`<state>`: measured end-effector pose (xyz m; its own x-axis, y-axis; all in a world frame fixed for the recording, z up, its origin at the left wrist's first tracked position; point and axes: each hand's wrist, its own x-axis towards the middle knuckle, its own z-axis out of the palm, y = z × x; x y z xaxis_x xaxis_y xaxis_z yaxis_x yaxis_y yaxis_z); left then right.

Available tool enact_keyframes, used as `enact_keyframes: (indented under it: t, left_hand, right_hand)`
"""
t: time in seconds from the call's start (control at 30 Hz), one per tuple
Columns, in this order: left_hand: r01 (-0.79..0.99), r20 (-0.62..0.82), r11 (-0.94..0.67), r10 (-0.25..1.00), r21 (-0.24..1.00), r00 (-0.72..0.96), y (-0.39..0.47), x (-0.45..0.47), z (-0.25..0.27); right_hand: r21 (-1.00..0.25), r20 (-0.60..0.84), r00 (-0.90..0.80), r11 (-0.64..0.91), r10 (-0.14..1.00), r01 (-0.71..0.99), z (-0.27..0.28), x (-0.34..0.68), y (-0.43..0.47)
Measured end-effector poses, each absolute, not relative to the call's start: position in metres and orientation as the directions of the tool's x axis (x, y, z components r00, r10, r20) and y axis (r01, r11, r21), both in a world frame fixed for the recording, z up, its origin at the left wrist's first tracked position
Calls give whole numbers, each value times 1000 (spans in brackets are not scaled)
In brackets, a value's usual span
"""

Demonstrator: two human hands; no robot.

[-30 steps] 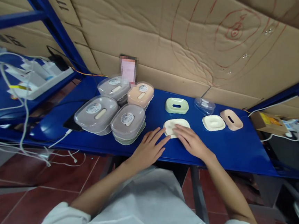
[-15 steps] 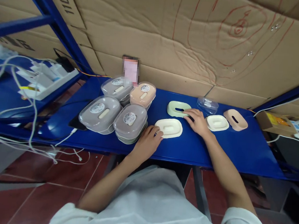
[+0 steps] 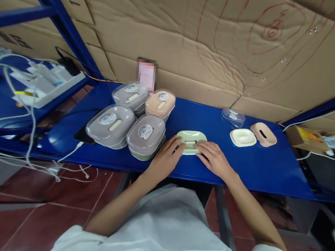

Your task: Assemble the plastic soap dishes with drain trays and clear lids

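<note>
A pale green oval plastic shell (image 3: 192,136) with a slot in its middle sits over the cream oval base, near the front of the blue table. Cream shows through the slot; the rest of the base is hidden. My left hand (image 3: 168,153) grips the shell's left end, its fingers curled on the edge. At the right end, my right hand (image 3: 213,157) holds it with fingers bent over the rim. To the right lie another cream oval base (image 3: 243,137) and a peach slotted shell (image 3: 264,134).
Several lidded oval boxes stand left of my hands, among them a grey one (image 3: 111,124) and a peach one (image 3: 160,103). A clear plastic lid (image 3: 233,118) lies at the back. A phone (image 3: 147,75) leans on the cardboard. White cables (image 3: 32,129) hang at the left.
My right hand has brought the green shell forward and left onto the cream base. My left hand, at the base before, now grips the shell's left end.
</note>
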<state>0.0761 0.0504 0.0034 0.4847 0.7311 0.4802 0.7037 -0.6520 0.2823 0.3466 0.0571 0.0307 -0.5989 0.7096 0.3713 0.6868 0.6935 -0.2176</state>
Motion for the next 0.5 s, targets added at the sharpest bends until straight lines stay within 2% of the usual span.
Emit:
enact_keyframes:
  t: [0.3, 0.43, 0.5]
  left_hand:
    - [698, 476, -655, 730, 288, 489, 51, 75, 4]
    - [693, 467, -657, 732, 296, 495, 50, 74, 6]
    - [692, 472, -658, 732, 297, 492, 50, 74, 6]
  right_hand:
    - [-97, 436, -609, 708, 663, 700, 25, 340, 51]
    - [-109, 382, -605, 684, 699, 721, 28, 346, 53]
    - [-116, 395, -531, 614, 750, 781, 35, 364, 62]
